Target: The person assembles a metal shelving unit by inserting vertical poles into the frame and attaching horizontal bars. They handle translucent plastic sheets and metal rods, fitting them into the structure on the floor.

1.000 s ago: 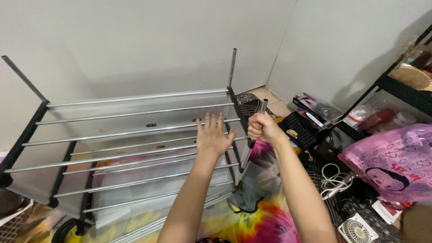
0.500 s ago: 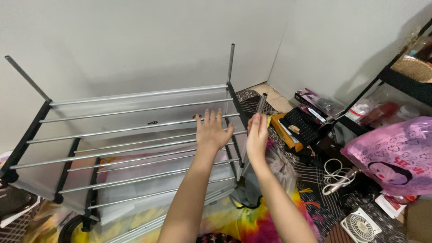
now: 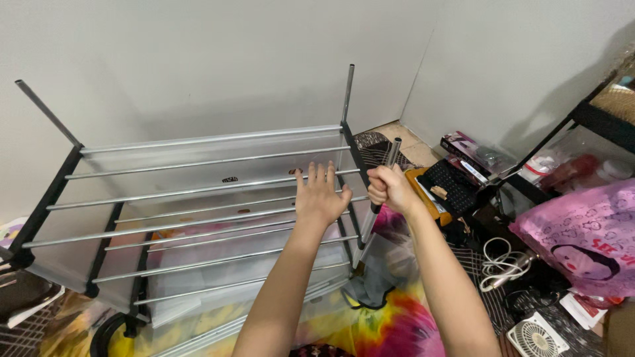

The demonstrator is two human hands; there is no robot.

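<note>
Over on the left, the metal shoe rack [image 3: 198,192] stood against the wall, its silver rails running across between black side frames. The left hand [image 3: 320,196] lay flat on the upper rails near the rack's right end, fingers [image 3: 312,174] spread wide and gripping nothing, palm pressed down on the bars. Just beside it to the right, the right hand [image 3: 389,187] was a tight fist, wrapped around the silver pole [image 3: 393,149] at the rack's front right corner. The pole's open top stuck up above the knuckles, and its lower length ran down below the fist beside the black frame. Half a second before, that right hand had been loose, fingers straight alongside the pole; here it had clamped shut around it again, as it had a full second before. The left hand had stayed spread on the rails. Further right, a black keyboard [image 3: 450,183] lay on the cluttered floor, a white cable [image 3: 497,259] coiled near it, and a pink plastic bag [image 3: 582,231] sat at the edge.
</note>
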